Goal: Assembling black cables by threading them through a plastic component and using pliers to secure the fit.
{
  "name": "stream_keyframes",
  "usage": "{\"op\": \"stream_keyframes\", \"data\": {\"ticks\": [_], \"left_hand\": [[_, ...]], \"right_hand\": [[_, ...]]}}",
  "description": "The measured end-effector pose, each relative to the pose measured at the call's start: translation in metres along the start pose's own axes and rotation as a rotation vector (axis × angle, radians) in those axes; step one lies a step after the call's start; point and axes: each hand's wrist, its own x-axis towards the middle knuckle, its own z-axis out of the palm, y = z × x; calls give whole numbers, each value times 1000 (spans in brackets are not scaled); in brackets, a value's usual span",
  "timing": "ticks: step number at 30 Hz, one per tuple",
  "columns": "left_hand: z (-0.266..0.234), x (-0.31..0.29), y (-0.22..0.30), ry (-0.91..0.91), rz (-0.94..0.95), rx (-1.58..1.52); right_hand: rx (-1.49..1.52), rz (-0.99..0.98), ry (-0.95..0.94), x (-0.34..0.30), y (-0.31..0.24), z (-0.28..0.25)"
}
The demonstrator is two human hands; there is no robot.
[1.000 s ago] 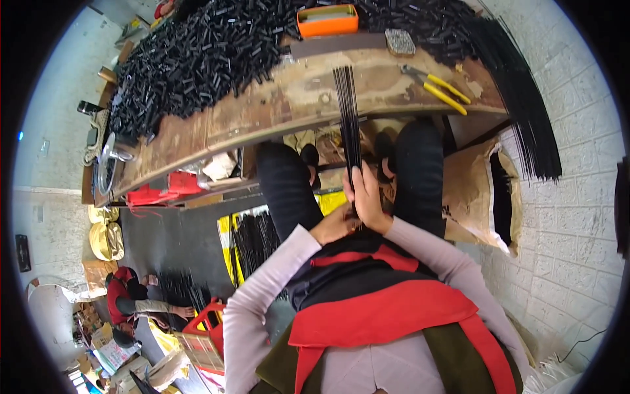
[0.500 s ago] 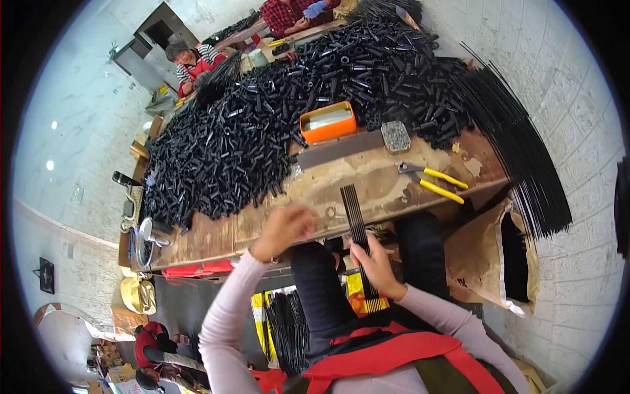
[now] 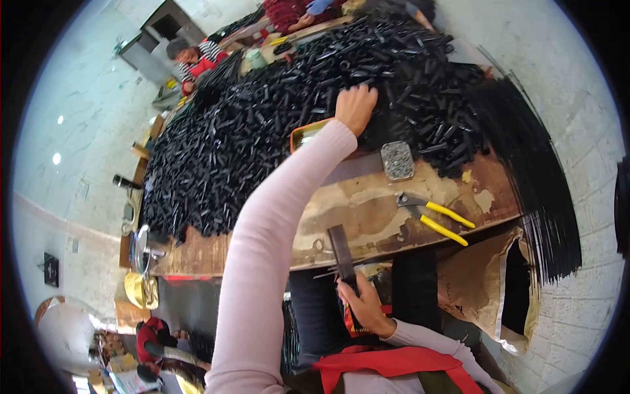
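My left hand (image 3: 356,107) reaches far over the table, fingers curled down at the edge of a large heap of black tubular parts (image 3: 223,157). Its fingertips are hidden, so whatever they pinch cannot be made out. My right hand (image 3: 369,307) is wrapped round a bundle of thin black rods (image 3: 340,246) held above my lap, its upper end over the table's front edge. My left forearm partly covers an orange tin (image 3: 300,139). Near it lie a clear box of small metal bits (image 3: 398,161) and yellow-handled pincers (image 3: 436,217).
The wooden table (image 3: 341,203) has a stained front part. Long black rods (image 3: 538,177) hang over its right end, above an opened paper sack (image 3: 476,282). A round metal object (image 3: 149,246) stands at the left corner. Two people sit across the table.
My left hand has moved from above the table's front edge forward and right to the heap. My right hand has dropped slightly nearer me, and the rod bundle looks turned.
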Motion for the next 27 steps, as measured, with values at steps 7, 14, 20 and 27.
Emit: {"op": "stream_keyframes", "data": {"ticks": [7, 14, 20, 27], "left_hand": [[-105, -67, -133, 92, -516, -124], [-106, -203, -184, -433, -847, -1039], [-87, -197, -116, -313, -382, -421], [-60, -195, -113, -406, -283, -79]], "right_hand": [[38, -68, 11, -1, -6, -5], [60, -94, -6, 5, 2, 6], [-26, -100, 34, 9, 8, 5], [-20, -94, 34, 9, 11, 16]]}}
